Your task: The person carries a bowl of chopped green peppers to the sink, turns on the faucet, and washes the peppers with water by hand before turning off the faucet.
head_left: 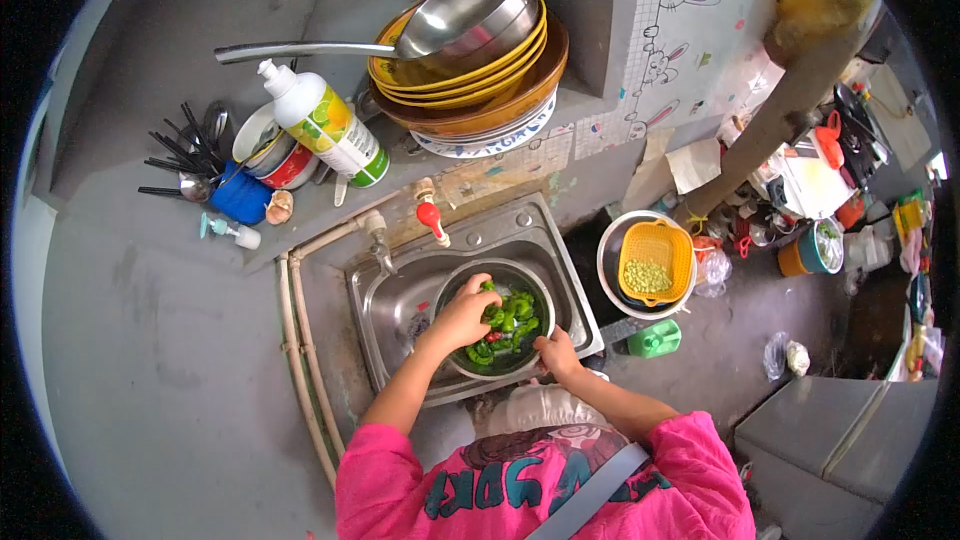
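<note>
A round metal bowl [548, 292] sits in the stainless steel sink [375, 350]. Inside it lie cut green peppers [520, 315] with a few red pieces among them. My left hand [464, 316] reaches over the bowl's left side, its fingers curled on some of the green peppers; the fingertips are partly hidden. At the bowl's lower right, my right hand [558, 353] grips the rim, thumb toward the inside. A tap with a red handle [430, 218] is above the bowl on the wall side.
On the ledge stand stacked yellow plates [455, 95] with a steel pan [465, 20] on top, a detergent bottle [325, 125] and a blue utensil holder [243, 198]. Right of the sink, a yellow basket [682, 248] of pale green beans rests in a white basin [607, 260], near a green container [655, 339].
</note>
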`<action>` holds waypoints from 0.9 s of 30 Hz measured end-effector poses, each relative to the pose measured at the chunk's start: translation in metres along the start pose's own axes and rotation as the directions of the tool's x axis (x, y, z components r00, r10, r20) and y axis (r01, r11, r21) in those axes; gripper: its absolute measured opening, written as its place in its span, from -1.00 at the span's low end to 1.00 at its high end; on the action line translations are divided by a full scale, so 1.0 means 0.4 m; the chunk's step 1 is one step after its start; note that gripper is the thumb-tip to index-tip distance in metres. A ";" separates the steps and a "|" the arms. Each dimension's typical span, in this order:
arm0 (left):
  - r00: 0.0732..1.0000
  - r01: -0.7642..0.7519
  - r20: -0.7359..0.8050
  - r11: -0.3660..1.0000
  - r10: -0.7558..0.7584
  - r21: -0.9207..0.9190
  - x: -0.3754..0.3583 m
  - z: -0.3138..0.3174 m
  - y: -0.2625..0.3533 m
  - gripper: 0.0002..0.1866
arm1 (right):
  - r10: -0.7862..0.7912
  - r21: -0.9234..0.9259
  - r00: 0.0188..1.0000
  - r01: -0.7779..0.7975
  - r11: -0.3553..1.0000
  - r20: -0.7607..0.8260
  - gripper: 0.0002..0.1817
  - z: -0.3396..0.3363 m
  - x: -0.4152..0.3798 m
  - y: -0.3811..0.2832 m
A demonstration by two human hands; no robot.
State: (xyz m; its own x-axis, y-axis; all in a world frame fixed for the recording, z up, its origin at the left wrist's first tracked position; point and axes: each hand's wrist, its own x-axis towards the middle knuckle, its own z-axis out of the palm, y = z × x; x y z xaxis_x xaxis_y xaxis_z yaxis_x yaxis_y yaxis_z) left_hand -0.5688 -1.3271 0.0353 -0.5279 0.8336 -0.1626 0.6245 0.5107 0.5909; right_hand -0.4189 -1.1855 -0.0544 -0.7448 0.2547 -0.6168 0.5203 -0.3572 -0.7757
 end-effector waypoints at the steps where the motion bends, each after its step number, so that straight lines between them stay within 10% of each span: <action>1: 0.999 0.039 -0.005 0.996 -0.039 0.078 -0.011 -0.017 0.022 -0.49 | -0.005 0.014 1.000 0.005 1.000 -0.002 -0.71 0.001 0.002 0.004; 8: 0.971 0.226 -0.030 0.881 -0.235 0.416 0.008 0.120 0.083 -0.12 | 0.019 0.017 1.000 -0.019 1.000 0.015 -0.72 0.015 -0.015 -0.012; 19: 0.992 -0.005 -0.126 1.000 0.002 -0.031 0.014 0.058 0.028 -0.34 | 0.024 0.028 1.000 -0.024 0.999 0.021 -0.70 0.003 -0.007 0.011; 27: 0.967 0.239 0.014 0.925 -0.255 0.294 -0.027 0.040 0.066 0.11 | 0.000 0.052 1.000 -0.001 0.999 0.026 -0.67 0.000 -0.004 0.008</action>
State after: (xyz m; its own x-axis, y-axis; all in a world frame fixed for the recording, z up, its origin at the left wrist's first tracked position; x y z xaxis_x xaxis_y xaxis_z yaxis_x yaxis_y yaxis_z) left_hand -0.5375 -1.3193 0.0401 -0.6614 0.6790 -0.3187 0.6206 0.7340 0.2758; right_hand -0.4160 -1.1872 -0.0557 -0.7556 0.2310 -0.6129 0.4987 -0.4039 -0.7670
